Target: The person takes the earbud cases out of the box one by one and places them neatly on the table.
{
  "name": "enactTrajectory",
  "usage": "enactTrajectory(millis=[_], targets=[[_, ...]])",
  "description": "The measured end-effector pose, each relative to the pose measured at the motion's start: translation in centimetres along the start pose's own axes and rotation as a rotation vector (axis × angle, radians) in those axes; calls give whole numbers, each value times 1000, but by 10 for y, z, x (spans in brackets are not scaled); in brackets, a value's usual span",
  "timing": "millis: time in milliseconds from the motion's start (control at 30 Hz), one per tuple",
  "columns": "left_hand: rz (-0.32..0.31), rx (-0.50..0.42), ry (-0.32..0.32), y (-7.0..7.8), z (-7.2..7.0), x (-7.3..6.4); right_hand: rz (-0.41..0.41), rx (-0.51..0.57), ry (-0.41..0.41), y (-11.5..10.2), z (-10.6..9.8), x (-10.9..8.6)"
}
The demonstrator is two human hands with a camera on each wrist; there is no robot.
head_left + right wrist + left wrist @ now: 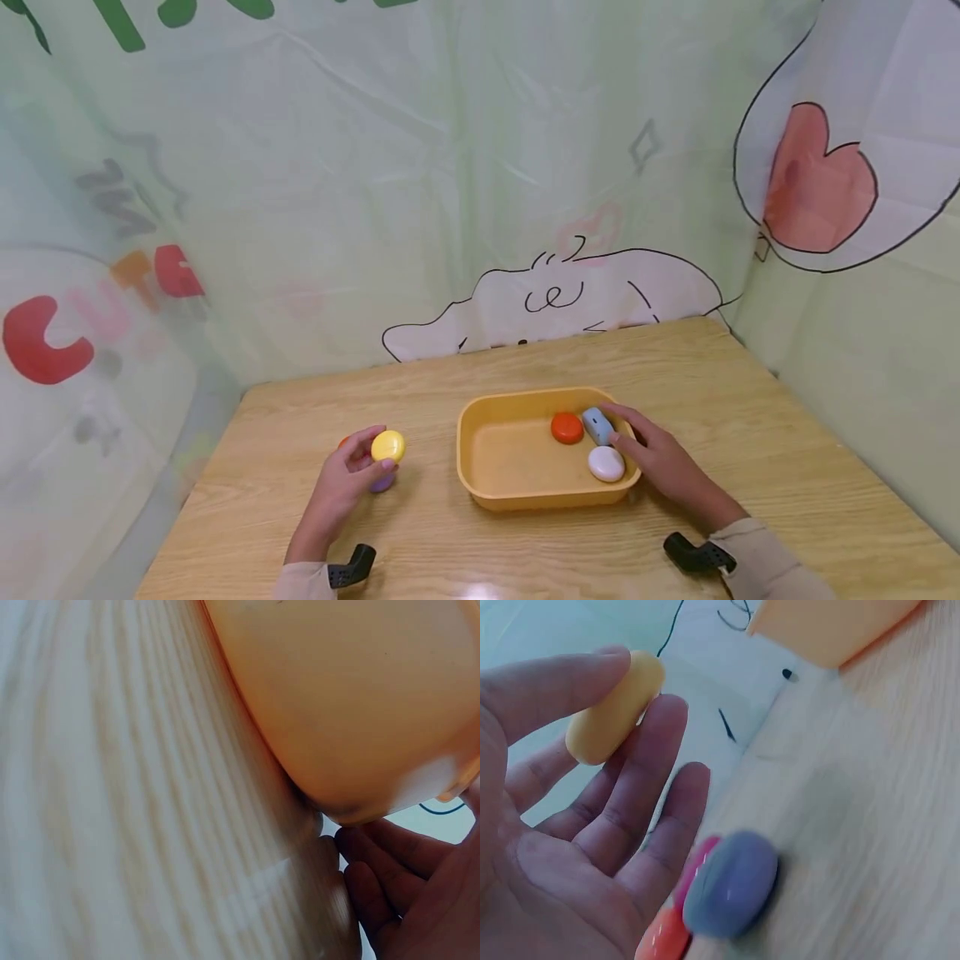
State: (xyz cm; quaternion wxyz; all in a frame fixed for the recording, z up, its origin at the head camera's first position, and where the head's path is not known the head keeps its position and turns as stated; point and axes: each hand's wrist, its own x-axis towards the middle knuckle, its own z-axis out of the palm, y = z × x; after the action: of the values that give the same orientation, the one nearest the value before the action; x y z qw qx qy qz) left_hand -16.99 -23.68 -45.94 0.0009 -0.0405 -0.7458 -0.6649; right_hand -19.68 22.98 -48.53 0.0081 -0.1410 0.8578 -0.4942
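My left hand (347,471) pinches a yellow disc (387,447) between thumb and fingers, above the table. Below that hand, a purple disc (731,885), a pink piece (695,870) and an orange-red piece (664,935) lie together, partly hidden in the head view. At the right end of the orange-yellow tray (540,503), my right hand (660,458) reaches over the rim, holding a light-blue disc (597,426) on edge between thumb and index finger. Its other fingers (382,881) stay outside the tray wall. A red disc (567,427) and a white disc (606,464) lie inside.
The wooden table (420,558) carries the tray right of centre. A printed curtain (337,167) hangs behind the table and along both sides. Black wrist devices (352,567) sit at both cuffs.
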Motion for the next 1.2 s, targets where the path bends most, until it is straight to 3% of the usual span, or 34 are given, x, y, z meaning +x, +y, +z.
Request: enactTrajectory(millis=[167,567,867,1200], targets=[[-49,107,85,-6,-13,-11,-6,-2,-2,-2,-1,-3],[-170,350,173,-12,-47,-22,-25,-17,4,-2,-1,-2],[-180,479,159,-18,-56,-23,-34,8,1,-4,-2,1],[-163,588,212,-30,-53,-16,-29,-13,6,-1,-1,2]])
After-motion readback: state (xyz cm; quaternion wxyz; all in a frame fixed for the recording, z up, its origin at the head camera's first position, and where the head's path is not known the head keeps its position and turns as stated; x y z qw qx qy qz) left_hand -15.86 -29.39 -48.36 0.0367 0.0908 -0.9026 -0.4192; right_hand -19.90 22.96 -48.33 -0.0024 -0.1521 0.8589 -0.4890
